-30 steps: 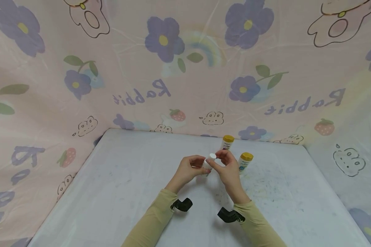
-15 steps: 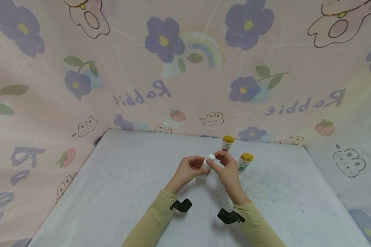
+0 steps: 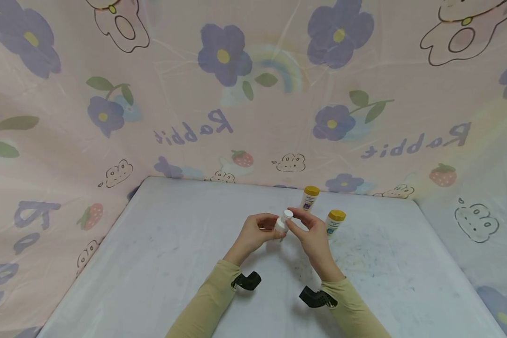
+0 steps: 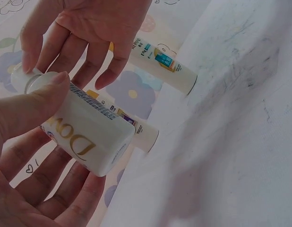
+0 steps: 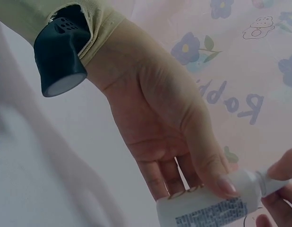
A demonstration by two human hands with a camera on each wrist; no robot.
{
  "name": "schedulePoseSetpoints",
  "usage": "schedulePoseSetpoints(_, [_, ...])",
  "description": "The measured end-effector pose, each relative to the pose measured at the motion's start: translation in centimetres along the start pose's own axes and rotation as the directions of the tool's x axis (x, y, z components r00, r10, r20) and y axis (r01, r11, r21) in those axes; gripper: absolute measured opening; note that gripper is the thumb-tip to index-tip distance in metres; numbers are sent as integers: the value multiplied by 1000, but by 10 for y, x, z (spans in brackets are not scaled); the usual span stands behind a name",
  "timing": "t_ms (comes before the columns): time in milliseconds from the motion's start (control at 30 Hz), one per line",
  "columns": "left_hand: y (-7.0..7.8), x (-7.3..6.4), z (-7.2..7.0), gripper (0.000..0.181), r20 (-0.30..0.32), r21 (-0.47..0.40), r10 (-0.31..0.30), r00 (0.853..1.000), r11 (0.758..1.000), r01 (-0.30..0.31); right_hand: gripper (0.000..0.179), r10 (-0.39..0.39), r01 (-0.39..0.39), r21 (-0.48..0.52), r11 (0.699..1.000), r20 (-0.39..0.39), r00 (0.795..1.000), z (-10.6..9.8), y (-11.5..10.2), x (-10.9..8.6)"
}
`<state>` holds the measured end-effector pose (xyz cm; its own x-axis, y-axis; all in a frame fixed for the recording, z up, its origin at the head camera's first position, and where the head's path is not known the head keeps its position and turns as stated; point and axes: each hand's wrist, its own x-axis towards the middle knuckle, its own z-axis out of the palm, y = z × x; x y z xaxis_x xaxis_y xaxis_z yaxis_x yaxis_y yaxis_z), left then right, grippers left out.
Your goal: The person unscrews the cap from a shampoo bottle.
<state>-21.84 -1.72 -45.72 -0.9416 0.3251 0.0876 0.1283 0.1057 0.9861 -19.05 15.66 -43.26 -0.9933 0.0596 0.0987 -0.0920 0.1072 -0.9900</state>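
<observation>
A small white bottle (image 3: 280,226) lettered "Dove" is held tilted above the table. My left hand (image 3: 253,233) grips its body, with the thumb pressed near the shoulder and the fingers beneath, as the left wrist view shows. At the bottle's narrow top, my right hand (image 3: 314,232) pinches the white cap (image 3: 288,214) between thumb and fingertip. The right wrist view has the bottle (image 5: 212,208) at its lower edge, its cap (image 5: 268,183) toward the right. Whether the cap is turning against the neck, I cannot tell.
Two white bottles with yellow tops stand upright just beyond my right hand: one with a purple mark (image 3: 309,199), one with a blue-green mark (image 3: 334,222). A white-covered table (image 3: 173,244) lies beneath. Patterned pink sheeting (image 3: 186,84) rises behind and at both sides.
The white bottle and its cap have shifted slightly left. My right index finger has moved left along the cap, uncovering more of the purple-marked bottle.
</observation>
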Motion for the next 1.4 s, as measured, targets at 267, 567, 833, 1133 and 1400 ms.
schedulePoseSetpoints(267, [-1, 0, 0, 38, 5, 1, -4, 1000, 1000, 4, 39, -10, 10, -6, 1000, 14, 1000, -1, -3, -2])
schedulePoseSetpoints(567, [-1, 1, 0, 39, 7, 2, 10, 1000, 1000, -10, 43, -28, 28, 8, 1000, 24, 999, -2, -6, -3])
schedulePoseSetpoints(833, [-2, 2, 0, 39, 1, -8, 22, 1000, 1000, -22, 42, -71, 72, 7, 997, -44, 996, 7, -24, -11])
schedulePoseSetpoints(1133, [1, 3, 0, 39, 7, -3, 8, 1000, 1000, -8, 43, -73, 76, 30, 997, -80, 994, 10, -24, -11])
schedulePoseSetpoints(1400, [1, 2, 1, 39, 5, 1, -3, 1000, 1000, 3, 38, -72, 73, 14, 997, -90, 993, 12, -24, -10])
